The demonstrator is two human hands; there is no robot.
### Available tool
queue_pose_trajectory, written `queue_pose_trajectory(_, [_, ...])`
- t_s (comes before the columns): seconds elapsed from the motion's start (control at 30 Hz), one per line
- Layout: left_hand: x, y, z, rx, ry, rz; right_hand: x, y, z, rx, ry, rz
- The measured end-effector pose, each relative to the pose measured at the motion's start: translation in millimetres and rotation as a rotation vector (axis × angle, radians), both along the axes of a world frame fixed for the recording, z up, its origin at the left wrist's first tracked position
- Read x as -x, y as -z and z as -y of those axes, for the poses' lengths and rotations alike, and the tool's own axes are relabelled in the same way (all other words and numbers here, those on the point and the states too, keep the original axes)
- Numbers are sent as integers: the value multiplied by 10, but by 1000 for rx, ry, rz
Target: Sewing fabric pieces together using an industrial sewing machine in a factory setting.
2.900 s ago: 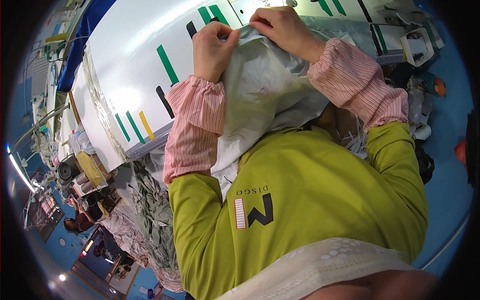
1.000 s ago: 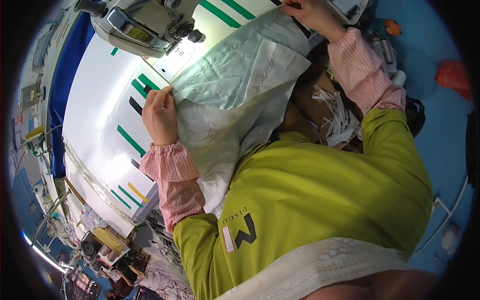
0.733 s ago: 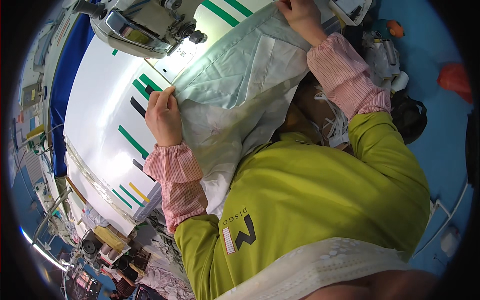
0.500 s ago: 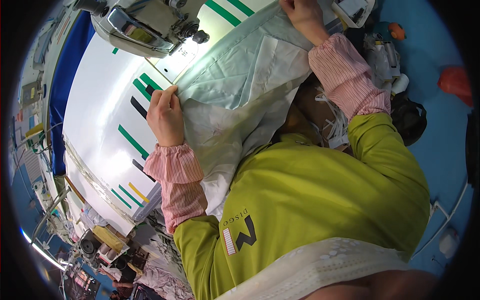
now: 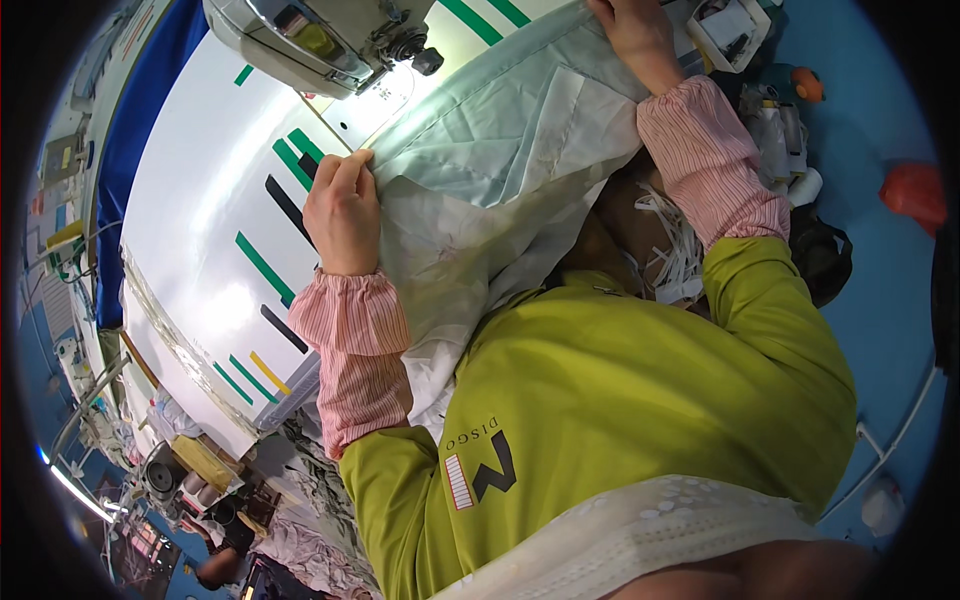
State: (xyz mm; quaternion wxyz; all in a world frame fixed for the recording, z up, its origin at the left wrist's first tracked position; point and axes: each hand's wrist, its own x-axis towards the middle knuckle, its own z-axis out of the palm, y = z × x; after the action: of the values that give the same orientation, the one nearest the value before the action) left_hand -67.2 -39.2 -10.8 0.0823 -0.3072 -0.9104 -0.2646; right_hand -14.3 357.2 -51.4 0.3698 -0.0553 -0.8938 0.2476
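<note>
A long white table (image 5: 200, 250) with green, black and yellow stripes marked on its top fills the left of the view, and a blue strip runs along its far edge (image 5: 140, 110). Across the table's near edge lies a wide sheet of pale green and white cloth (image 5: 500, 150), spread flat on top and falling off the edge into the person's lap, so its weight hangs there while the upper part stays smooth. At the table's far end stands a grey sewing machine (image 5: 310, 40), its needle end close to the cloth's corner, which seems to be lined up for feeding under it. The left hand (image 5: 342, 215) is closed on the cloth's left edge, fingers curled over the fold and pinning it to the table. The right hand (image 5: 632, 30) grips the opposite edge farther up, near the table's far corner; the two hands, well apart, pull the cloth taut between them. Beside the right sleeve a heap of white strips (image 5: 672, 250) sits off the table, possibly cut trimmings, though the view there is dim
</note>
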Motion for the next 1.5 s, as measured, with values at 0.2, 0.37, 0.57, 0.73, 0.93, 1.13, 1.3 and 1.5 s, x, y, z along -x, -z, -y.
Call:
queue_pose_trajectory(0.2, [-2,-27,-3,15,-9,18,-198,-307,291,-275,211,297])
queue_pose_trajectory(0.37, [-2,-27,9,17,-18,20,-236,-368,536,-308,200,280])
queue_pose_trajectory(0.57, [-7,-44,116,-10,27,37,-239,-382,575,-247,223,293])
queue_pose_trajectory(0.73, [3,-40,169,-19,20,48,-272,-343,486,-315,251,282])
queue_pose_trajectory(0.93, [-1,-13,194,-18,28,-22,-262,-332,485,-341,243,262])
queue_pose_trajectory(1.13, [8,-11,224,32,96,-37,-275,-359,510,-316,256,302])
queue_pose_trajectory(1.3, [4,11,206,-12,85,-64,-303,-334,418,-324,253,286])
queue_pose_trajectory(1.5, [-3,51,215,-14,88,-90,-253,-652,826,-341,176,238])
